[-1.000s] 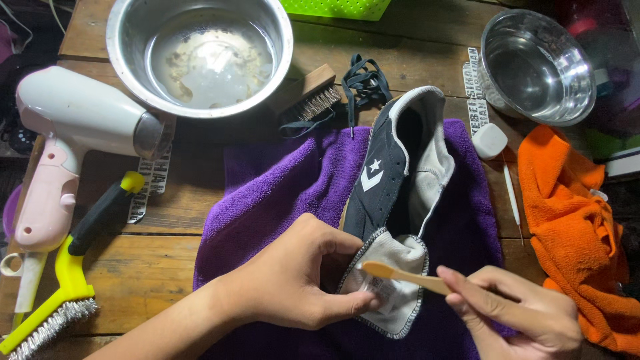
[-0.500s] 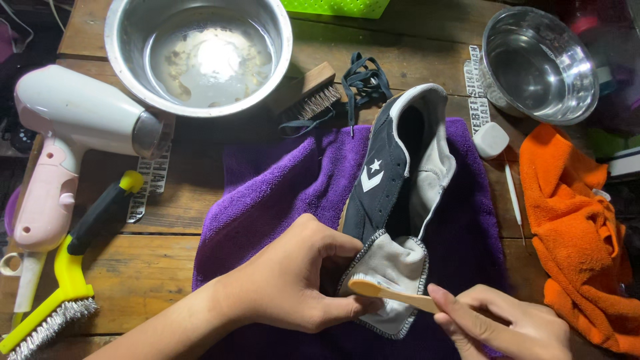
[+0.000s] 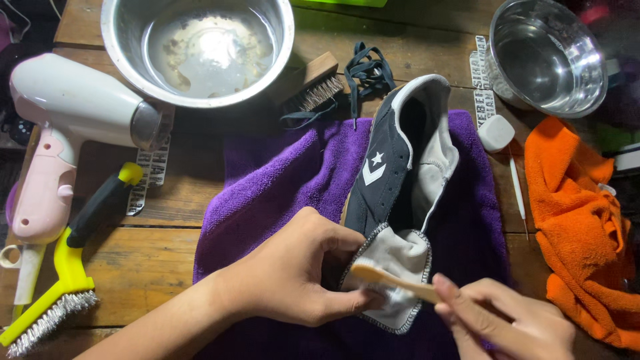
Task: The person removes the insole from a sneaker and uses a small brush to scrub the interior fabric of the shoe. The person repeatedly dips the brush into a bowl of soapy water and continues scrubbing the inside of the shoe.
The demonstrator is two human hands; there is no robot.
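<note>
Head view: both hands meet over the near end of a shoe part.
Right hand [image 3: 510, 327]: fingers pinched round the handle of a slim wooden brush [image 3: 393, 281]; its head lies on pale cloth, pointing away from these fingers toward the left hand.
Left hand [image 3: 293, 270]: fingers clamped on the near edge of a grey fabric tongue with stitched border [image 3: 393, 267], thumb just under the brush head.
Shoe: black and white canvas sneaker upper [image 3: 400, 160] runs from the tongue straight away from both sets of fingers; long axis near to far, slightly tilted right.
Nearer hand: left, already touching cloth; right reaches it only through the brush.
Underneath: purple terry towel [image 3: 280, 180] on the wooden tabletop [image 3: 133, 260].
Beyond the fingers: large steel bowl of cloudy water [image 3: 197, 50], wooden bristle brush [image 3: 313, 83], black laces [image 3: 367, 70].
Left of the fingers: white and pink hair dryer [image 3: 60, 133], yellow wire brush [image 3: 67, 280].
Right of the fingers: orange cloth [image 3: 580, 220], second steel bowl [image 3: 547, 57].
</note>
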